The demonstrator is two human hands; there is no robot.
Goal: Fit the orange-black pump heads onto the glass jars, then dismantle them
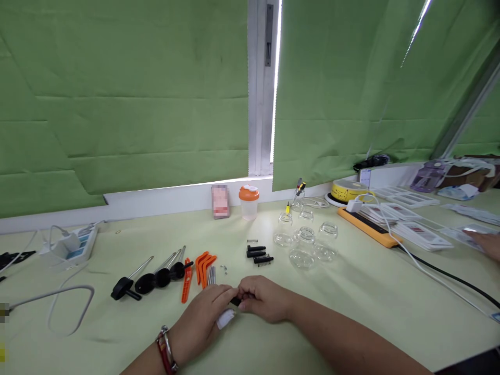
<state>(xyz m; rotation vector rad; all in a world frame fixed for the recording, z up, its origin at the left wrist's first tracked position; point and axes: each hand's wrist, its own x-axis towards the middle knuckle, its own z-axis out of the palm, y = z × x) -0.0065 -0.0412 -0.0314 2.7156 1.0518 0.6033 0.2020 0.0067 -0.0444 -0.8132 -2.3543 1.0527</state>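
Observation:
Both hands meet at the front middle of the table, around a small black piece (235,301) mostly hidden by fingers. My left hand (205,315), with white wrapping on a digit, is closed on one side of it. My right hand (263,298) pinches its other side. Just beyond lie metal rods (211,275), orange curved pieces (203,266), an orange strip with holes (187,281) and tiny metal bits (224,269). Farther off are black plastic parts (255,254) with coil springs (252,241). Black cranks with metal shafts (124,286) lie to the left.
Several glass jars (302,255) stand right of centre. Behind are an orange-lidded cup (249,203) and a pinkish box (221,201). Power strips (369,227) and cables lie at both sides. Another person's hand (484,244) rests at far right near flat white packs (422,235).

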